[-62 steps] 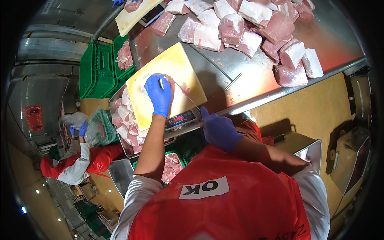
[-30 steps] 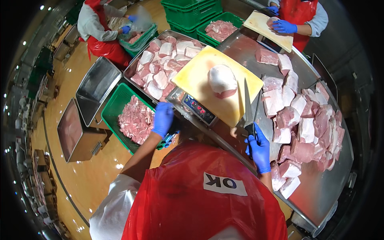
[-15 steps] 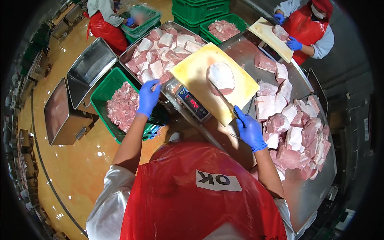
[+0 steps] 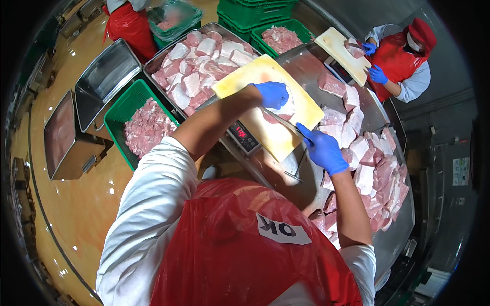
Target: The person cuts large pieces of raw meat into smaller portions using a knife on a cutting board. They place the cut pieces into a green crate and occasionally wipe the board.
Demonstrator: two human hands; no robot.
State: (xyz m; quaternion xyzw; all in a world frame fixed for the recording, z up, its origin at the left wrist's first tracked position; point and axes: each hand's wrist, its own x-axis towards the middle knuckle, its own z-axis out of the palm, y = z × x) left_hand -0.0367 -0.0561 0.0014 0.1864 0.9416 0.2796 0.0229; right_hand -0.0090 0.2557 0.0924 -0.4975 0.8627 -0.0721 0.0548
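Green crate [image 4: 118, 113] of meat trimmings beside two steel bins [image 4: 104, 76]

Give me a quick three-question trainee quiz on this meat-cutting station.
1. True or false: the left hand presses a piece of meat on the yellow cutting board.
2. What does the right hand hold? A) hook B) knife C) tray
3. The green crate at the person's left holds cut ____.

Key: 1 true; 2 B; 3 meat.
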